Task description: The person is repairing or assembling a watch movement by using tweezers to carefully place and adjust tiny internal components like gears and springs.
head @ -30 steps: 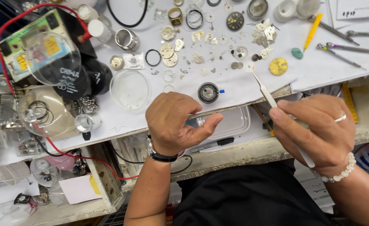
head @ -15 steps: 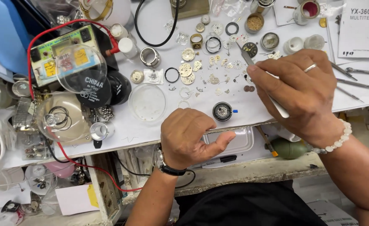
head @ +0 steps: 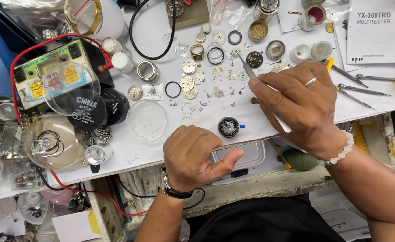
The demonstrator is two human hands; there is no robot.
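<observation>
Right hand pinching a pair of metal tweezers in a thumb-and-fingers grip. Only the front section shows past the fingers, plus a pale length by the palm. Long axis runs diagonal: tips point up-left, away from the person, rear end down-right toward the wrist. Tips sit over the scatter of small watch parts on the white counter, just beside a black watch dial. Can't tell if the tips touch or hold anything, too small.

Left hand rests at the near counter edge, fingers curled loosely inward, thumb out to the right, holding nothing visible. Wristwatch on that wrist. Round black watch movement lies on the counter just above the left hand, between both hands, touched by neither.

Around: clear round dish left of the left hand, black ring gasket above it, clear plastic tray under the counter edge, screwdrivers to the right of the right hand. Tester box with red wire far left.
</observation>
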